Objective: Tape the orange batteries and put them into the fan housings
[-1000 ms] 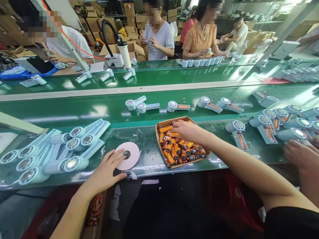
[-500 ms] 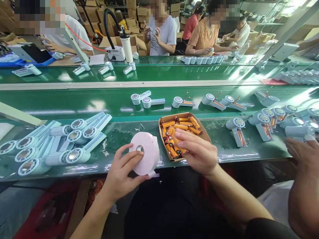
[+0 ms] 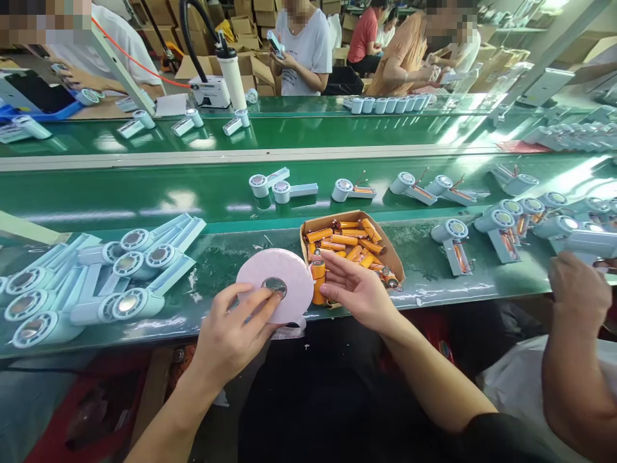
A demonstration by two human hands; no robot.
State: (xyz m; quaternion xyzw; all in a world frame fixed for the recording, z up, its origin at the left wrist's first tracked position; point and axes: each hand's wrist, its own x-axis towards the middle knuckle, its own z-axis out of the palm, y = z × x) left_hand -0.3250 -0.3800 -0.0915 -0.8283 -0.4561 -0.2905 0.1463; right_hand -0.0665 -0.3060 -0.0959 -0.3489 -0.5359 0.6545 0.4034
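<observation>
My left hand (image 3: 241, 328) grips a broad roll of pale pinkish-white tape (image 3: 294, 270), with fingers in its centre hole. The roll is tilted above the bench's front edge, and a loose tape end (image 3: 292, 329) hangs below it. Between the thumb and fingertips of my right hand (image 3: 359, 289) is an orange cylindrical battery (image 3: 318, 281), upright close to the roll's right edge. Just behind that hand sits a shallow cardboard box (image 3: 396, 260) of orange batteries (image 3: 344, 239) with dark ends. Part of the box is hidden by my right hand.
Pale blue handheld-fan housings (image 3: 128, 263) are piled at left. More housings with orange batteries (image 3: 456, 247) lie at right, by a co-worker's hand (image 3: 578, 289). Several housings lie on the green conveyor (image 3: 193, 193). Other people sit across the line.
My left hand has lifted the tape roll off the bench and brought it right. My right hand has come out of the box toward the roll with a battery.
</observation>
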